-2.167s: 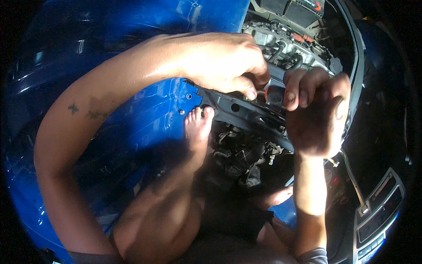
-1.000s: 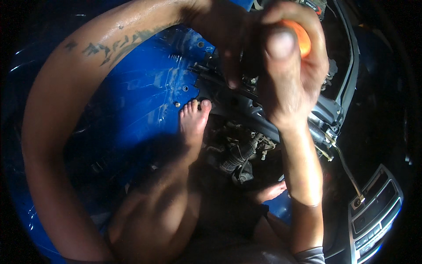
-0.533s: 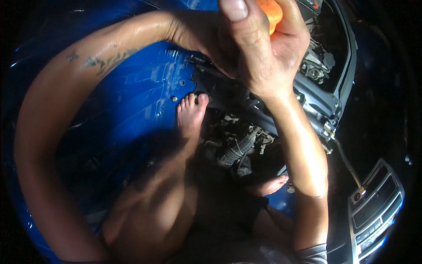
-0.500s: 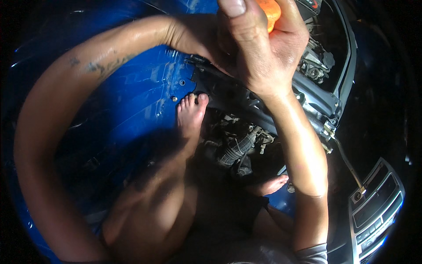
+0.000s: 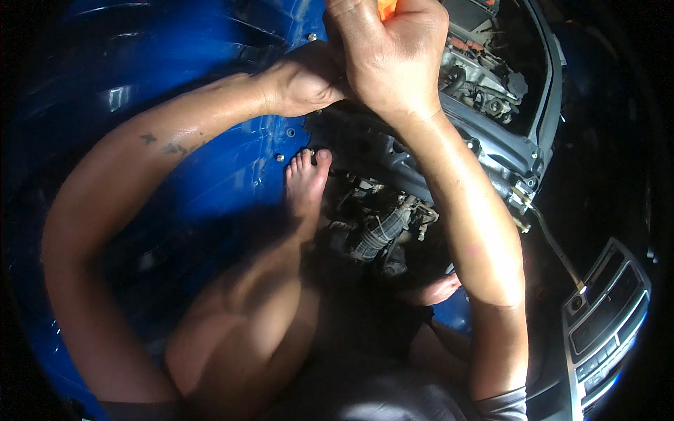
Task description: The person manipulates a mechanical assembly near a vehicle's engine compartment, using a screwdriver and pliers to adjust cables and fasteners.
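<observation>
My right hand (image 5: 399,67) is closed around a bright orange object (image 5: 386,8) at the top edge. Only a small part of it shows, possibly a handle, and the rest is covered by the hand or out of frame. My left hand (image 5: 303,85) is just left of the right one, bent at the wrist over the blue metal panel (image 5: 225,151). Its fingers run behind the right hand and are hidden, so whether they hold anything does not show. The left palm side is lit, while the back of that hand lies in shadow.
Engine parts (image 5: 491,91) fill an opening at upper right, beside a dark crossbar (image 5: 463,119). A ribbed black hose (image 5: 382,235) lies between my bare feet. Small bolts (image 5: 280,158) sit on the blue panel. A grey vent panel (image 5: 607,323) and thin rod (image 5: 558,249) stand right.
My right hand has shifted left and slightly up, with less of the orange object showing. My left wrist has moved down and turned, showing more of the hand.
</observation>
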The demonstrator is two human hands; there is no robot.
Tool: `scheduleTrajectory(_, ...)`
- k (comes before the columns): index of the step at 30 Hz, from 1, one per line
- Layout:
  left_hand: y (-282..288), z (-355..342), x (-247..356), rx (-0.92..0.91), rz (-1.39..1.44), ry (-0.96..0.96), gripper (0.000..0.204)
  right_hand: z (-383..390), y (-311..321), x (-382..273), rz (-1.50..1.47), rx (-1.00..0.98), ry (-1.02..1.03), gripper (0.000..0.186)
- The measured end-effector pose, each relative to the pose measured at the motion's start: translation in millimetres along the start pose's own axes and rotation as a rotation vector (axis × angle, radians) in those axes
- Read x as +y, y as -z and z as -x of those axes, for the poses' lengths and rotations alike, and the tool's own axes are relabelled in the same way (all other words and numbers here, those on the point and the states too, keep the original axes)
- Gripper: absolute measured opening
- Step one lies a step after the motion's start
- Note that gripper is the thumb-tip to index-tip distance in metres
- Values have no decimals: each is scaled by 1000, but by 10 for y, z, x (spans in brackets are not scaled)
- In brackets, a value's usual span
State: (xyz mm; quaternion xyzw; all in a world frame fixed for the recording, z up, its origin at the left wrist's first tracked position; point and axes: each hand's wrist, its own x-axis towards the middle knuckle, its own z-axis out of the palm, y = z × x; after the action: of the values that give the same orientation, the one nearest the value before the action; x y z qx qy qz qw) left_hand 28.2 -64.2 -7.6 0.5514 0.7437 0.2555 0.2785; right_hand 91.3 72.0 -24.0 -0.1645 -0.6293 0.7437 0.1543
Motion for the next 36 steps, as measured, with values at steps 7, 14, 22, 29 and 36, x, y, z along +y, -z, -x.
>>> scheduleTrajectory(7,-158,31,1,114,-125,9,17,-65,-33,-25,5,5,-44,31)
scheduleTrajectory(14,-274,-21,-36,219,-91,-20,18,-169,-41,-54,4,17,-84,29)
scheduleTrajectory(22,-258,18,-27,204,-65,26,21,-200,-106,-81,-8,30,-98,27)
scheduleTrajectory(29,-248,-61,-93,180,-53,29,22,-186,-87,-239,-61,63,-35,25)
scheduleTrajectory(36,-42,-77,126,121,173,48,24,243,172,-575,-220,-51,389,24)
